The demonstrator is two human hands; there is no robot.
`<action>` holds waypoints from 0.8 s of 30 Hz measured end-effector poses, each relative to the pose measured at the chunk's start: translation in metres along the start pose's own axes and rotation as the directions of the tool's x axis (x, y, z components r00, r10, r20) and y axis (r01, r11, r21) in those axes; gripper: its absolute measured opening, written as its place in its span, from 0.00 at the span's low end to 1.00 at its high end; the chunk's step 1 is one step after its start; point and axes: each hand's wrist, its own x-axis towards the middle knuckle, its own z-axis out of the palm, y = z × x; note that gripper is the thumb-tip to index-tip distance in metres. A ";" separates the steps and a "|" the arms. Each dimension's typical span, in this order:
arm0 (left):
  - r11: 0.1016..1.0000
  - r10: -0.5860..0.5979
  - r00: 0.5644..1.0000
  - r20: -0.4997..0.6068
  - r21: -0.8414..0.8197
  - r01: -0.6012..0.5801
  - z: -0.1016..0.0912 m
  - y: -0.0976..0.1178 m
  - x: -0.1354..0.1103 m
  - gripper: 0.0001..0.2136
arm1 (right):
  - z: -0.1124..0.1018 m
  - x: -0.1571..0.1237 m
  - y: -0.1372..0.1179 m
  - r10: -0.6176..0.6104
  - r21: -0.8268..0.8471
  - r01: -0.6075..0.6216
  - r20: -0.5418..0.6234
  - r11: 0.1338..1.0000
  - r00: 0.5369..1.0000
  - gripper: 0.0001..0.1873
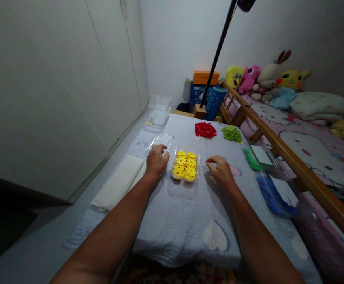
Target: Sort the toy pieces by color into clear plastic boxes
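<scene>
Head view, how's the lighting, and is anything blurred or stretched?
Head view: dim overall, darkest at lower left; soft shadow beside the right hand; apparent wide-angle stretch toward the edges; yellow flower pieces distinguishable, blue pieces blurred together.

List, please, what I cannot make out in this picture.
All in the head view:
Number of yellow flowers: upper ones hide those below.
Whether the left hand touches the clear lid: the hand covers part of it.
Any writing on the white paper by the blue pieces: too small and blurred.
Purple object: cut off by the top edge.
</scene>
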 end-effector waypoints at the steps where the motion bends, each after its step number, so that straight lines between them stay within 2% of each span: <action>1: 0.996 0.018 1.000 0.008 0.082 -0.019 0.000 -0.001 0.000 0.10 | 0.004 -0.002 0.001 0.010 0.007 -0.010 -0.005 1.000 1.000 0.08; 4: 0.959 0.044 0.998 0.052 0.277 -0.057 0.000 -0.003 -0.003 0.10 | 0.016 -0.007 0.002 0.026 0.016 -0.026 0.005 1.000 1.000 0.07; 7: 0.913 0.030 0.996 0.089 0.402 -0.064 0.001 -0.003 -0.005 0.11 | 0.023 -0.010 0.004 0.030 0.026 -0.031 0.042 0.999 0.999 0.07; 15: 0.873 0.028 0.990 0.140 0.479 -0.092 0.002 0.000 -0.008 0.11 | 0.026 -0.012 0.005 0.044 0.044 -0.046 0.059 0.998 0.997 0.06; 18: 0.885 0.031 0.997 0.074 0.462 -0.062 0.001 0.000 -0.008 0.12 | 0.027 -0.012 0.005 0.040 0.044 -0.042 0.057 0.998 0.998 0.06; 21: 0.898 0.021 0.999 -0.043 0.441 0.001 0.000 -0.001 -0.008 0.19 | 0.027 -0.012 0.005 0.047 0.044 -0.049 0.053 0.998 0.997 0.06; 24: 0.889 -0.021 0.996 -0.083 0.454 0.056 0.002 -0.003 -0.007 0.27 | 0.027 -0.012 0.006 0.052 0.040 -0.054 0.058 0.998 0.997 0.07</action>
